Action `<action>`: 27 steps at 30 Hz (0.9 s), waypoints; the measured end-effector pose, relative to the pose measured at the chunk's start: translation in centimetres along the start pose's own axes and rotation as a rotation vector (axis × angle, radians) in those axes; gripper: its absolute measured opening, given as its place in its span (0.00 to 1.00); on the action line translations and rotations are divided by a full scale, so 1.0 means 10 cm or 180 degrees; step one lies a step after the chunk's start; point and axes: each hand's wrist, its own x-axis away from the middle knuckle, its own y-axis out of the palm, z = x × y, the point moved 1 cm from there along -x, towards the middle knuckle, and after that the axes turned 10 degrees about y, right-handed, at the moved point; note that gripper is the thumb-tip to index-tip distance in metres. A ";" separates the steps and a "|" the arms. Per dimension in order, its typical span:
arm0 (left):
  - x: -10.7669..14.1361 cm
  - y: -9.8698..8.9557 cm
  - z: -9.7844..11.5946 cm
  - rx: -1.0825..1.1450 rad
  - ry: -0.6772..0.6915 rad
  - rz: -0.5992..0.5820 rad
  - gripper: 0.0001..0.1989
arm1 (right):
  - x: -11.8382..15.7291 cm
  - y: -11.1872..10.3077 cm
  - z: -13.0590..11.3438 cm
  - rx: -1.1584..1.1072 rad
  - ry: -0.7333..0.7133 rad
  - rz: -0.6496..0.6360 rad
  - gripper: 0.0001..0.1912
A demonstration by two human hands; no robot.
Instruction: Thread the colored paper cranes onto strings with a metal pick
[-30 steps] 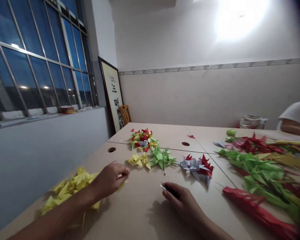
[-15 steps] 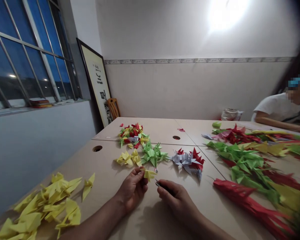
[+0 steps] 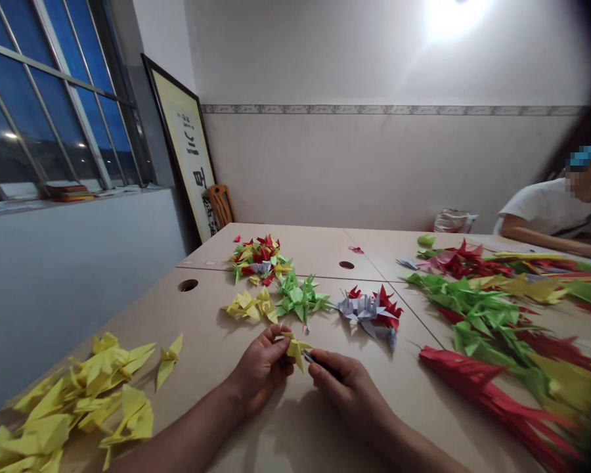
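Note:
Between the fingertips of my left hand (image 3: 264, 364) is a yellow paper crane (image 3: 298, 350), its wings and points sticking out to the right. My right hand (image 3: 347, 387) is closed round a thin, dark pointed tool that looks like tweezers (image 3: 320, 363). The tool's tip is at the crane's right side; whether it grips the paper I cannot tell. Just beyond my hands lie small heaps of folded cranes: yellow ones (image 3: 250, 306), green ones (image 3: 303, 297) and pale grey ones (image 3: 362, 309) with red ones (image 3: 388, 307) beside them.
Larger yellow cranes (image 3: 86, 387) lie at the left of the table (image 3: 256, 440). A mixed-colour pile (image 3: 259, 256) sits farther back. On the right are green paper pieces (image 3: 477, 315) and a red paper bundle (image 3: 477, 381). A person (image 3: 546, 210) sits at the far right.
The yellow crane has turned, so one point now hangs downward. The pointed tool has come up to the crane, closing the small gap between them. The view has shifted slightly.

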 end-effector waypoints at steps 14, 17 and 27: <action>0.00 0.04 0.00 -0.0078 0.0082 -0.0005 0.13 | 0.00 0.00 -0.02 0.0187 -0.0161 0.0118 0.12; 0.00 0.03 0.00 -0.0159 0.0083 0.0016 0.13 | 0.00 0.00 -0.02 0.0179 -0.0171 0.0111 0.12; 0.02 0.08 0.04 -0.0203 0.0240 0.0750 0.16 | -0.02 0.00 0.06 0.0091 0.0028 0.0498 0.14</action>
